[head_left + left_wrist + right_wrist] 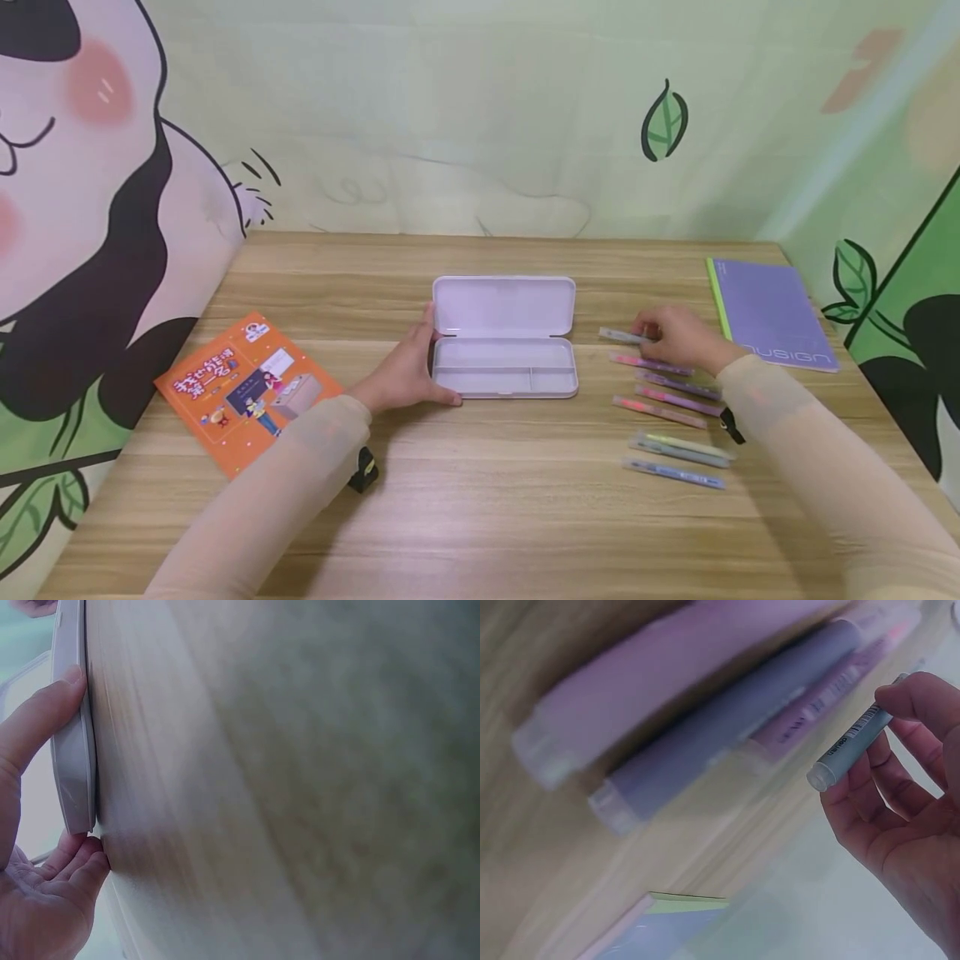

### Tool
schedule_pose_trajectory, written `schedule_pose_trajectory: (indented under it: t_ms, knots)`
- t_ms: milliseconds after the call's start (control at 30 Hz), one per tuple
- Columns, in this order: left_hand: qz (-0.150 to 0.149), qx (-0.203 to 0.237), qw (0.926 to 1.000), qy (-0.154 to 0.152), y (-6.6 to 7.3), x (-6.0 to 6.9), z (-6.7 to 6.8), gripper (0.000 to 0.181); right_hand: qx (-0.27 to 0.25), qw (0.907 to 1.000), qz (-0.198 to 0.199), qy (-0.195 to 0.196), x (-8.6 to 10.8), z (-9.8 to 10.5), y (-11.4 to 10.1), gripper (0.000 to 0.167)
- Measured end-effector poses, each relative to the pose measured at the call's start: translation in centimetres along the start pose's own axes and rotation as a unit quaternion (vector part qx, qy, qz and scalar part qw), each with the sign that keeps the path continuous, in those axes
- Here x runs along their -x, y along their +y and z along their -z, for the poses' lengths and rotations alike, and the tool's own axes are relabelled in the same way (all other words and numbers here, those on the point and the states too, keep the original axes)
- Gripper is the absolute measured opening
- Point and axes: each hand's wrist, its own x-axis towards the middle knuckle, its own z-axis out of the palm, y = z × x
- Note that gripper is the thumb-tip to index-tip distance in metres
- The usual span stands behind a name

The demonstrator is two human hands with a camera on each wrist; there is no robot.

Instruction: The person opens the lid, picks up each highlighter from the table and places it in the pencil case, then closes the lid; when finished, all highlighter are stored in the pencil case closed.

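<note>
An open white pencil case [504, 367] lies mid-table, its lid [504, 306] tipped back and its tray divided into compartments. My left hand [405, 371] holds the case at its left end, thumb along the front edge and fingers at the side. In the left wrist view, the thumb [45, 712] presses the case's wall [73, 772]. Right of the case, my right hand [678, 333] pinches a grey double-ended marker [853, 742] between thumb and fingers. Nearest to that hand lie a pink-and-purple marker [648, 363] and a purple marker [678, 385].
Farther down the row are pink-tipped markers [660, 412], a yellow-green one [690, 446], a grey one [678, 454] and a blue one [675, 473]. A purple notebook [772, 312] lies at the back right, an orange booklet [247, 392] at the left. A wall borders the table's back edge.
</note>
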Motion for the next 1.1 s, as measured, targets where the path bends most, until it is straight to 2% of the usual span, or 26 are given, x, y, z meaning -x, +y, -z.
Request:
schedule_pose_trajectory:
  t_ms: [200, 367, 767, 1100]
  knots:
    - [0.004, 0.0, 1.0, -0.003, -0.1, 0.0, 0.0, 0.15, 0.01, 0.9999, 0.003, 0.001, 0.2, 0.6, -1.2, 0.02]
    - [0.002, 0.0, 1.0, -0.001, -0.2, 0.0, -0.1, 0.15, 0.033, 0.999, 0.031, 0.005, 0.1, 0.8, -2.4, 0.017]
    - [0.0, 0.005, 1.0, 0.008, -0.2, 0.0, -0.1, 0.15, 0.0, 0.9984, 0.056, -0.005, -0.9, 0.5, -5.3, 0.02]
    - [0.001, 0.006, 1.0, 0.0, -0.1, 0.0, -0.1, 0.15, 0.017, 0.9951, 0.098, 0.001, -2.4, -0.2, -8.0, 0.014]
